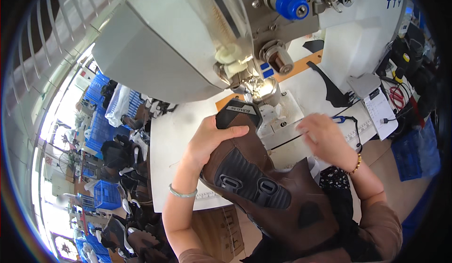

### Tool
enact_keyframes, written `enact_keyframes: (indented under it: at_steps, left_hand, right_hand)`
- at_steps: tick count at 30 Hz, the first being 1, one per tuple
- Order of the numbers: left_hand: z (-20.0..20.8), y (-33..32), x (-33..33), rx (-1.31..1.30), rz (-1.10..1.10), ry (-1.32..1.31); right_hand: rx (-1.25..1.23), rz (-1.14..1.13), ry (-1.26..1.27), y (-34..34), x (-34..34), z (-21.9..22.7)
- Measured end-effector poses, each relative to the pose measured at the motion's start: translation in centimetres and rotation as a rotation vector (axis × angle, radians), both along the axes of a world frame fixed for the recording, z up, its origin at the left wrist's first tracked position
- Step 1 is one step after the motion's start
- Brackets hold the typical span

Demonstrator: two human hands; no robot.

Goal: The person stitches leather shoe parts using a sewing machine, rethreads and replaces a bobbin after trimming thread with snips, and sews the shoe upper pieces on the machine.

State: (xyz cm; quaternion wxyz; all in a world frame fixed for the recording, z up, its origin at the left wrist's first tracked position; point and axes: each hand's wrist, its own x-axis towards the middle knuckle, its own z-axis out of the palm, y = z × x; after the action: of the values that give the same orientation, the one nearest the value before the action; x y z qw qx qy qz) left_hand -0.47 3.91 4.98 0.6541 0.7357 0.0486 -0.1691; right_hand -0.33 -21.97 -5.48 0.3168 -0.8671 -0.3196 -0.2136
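White counter, partly hidden by a sewing machine. My left hand grips a brown boot; I can't tell whether the blurred right hand holds anything.

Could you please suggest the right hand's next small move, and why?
Perhaps bring the right hand onto the brown boot upper to steady it: only the left hand grips it beside the sewing machine, while the right, blurred, appears off it.

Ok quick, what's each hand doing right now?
Left hand: closed on the brown leather piece.
Right hand: blurred; can't tell whether it holds anything.
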Motion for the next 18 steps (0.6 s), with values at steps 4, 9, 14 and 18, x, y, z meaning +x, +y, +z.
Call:
enact_keyframes:
  at_steps: [4, 9, 14, 18]
  left_hand:
    - [-0.4, -0.4, 0.5, -0.007, -0.005, -0.016]
    - [-0.3, -0.4, 0.1, -0.056, 0.099, 0.007]
    - [-0.5, -0.6, 0.0, -0.033, 0.076, -0.052]
    - [-0.7, -0.4, -0.1, -0.035, 0.054, -0.055]
  right_hand:
    - [-0.316, -0.342, -0.080, -5.1, 0.7, -5.4]
    - [-0.155, -0.237, -0.045, -6.9, 2.0, -6.5]
    - [0.393, -0.175, 0.237, -1.4, 0.9, -0.8]
    - [0.347, -0.085, -0.034, 2.8, 0.7, 2.9]
